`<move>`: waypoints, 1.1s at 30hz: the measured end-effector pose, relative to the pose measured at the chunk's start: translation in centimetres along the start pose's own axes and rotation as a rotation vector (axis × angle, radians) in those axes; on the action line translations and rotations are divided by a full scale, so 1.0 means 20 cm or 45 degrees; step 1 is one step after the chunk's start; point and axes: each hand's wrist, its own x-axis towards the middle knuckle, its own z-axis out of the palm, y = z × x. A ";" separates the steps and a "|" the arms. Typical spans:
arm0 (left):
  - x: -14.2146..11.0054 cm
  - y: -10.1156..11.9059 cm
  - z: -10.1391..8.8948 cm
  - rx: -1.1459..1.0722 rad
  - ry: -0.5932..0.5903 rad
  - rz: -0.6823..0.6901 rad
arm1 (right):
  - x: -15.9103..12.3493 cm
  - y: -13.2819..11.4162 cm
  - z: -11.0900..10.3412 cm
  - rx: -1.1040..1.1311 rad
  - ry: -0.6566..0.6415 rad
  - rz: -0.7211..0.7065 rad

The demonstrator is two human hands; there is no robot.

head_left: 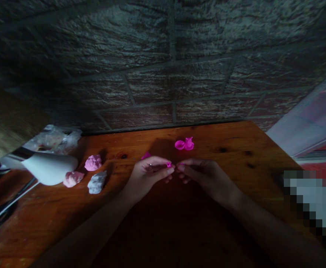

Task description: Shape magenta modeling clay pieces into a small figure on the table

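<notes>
Over the middle of the table, my left hand point(151, 173) pinches a small bright pink piece point(168, 164) between thumb and finger. My right hand point(199, 171) is closed in a pinch close beside it, with a speck of pink point(181, 163) showing at its fingertips. The pieces look soft, like modelling clay, but the dim light hides their exact shape. Beyond the hands lie a pink cup-like form point(180, 144) and, touching it, a pink figure with small points on top point(189, 143). Another pink piece point(146, 155) is partly hidden behind my left hand.
Left on the wooden table point(221, 137) sit a pink lump point(93, 162), a paler pink lump point(73, 179) and a whitish lump point(96, 182). Near them are a white lamp-like object point(52, 169), a crumpled clear bag point(52, 138) and a cable point(10, 206). A brick-patterned wall point(148, 85) stands behind.
</notes>
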 end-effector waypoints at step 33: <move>0.00 -0.01 0.00 0.009 -0.038 0.101 | 0.00 -0.01 0.00 -0.043 0.125 -0.116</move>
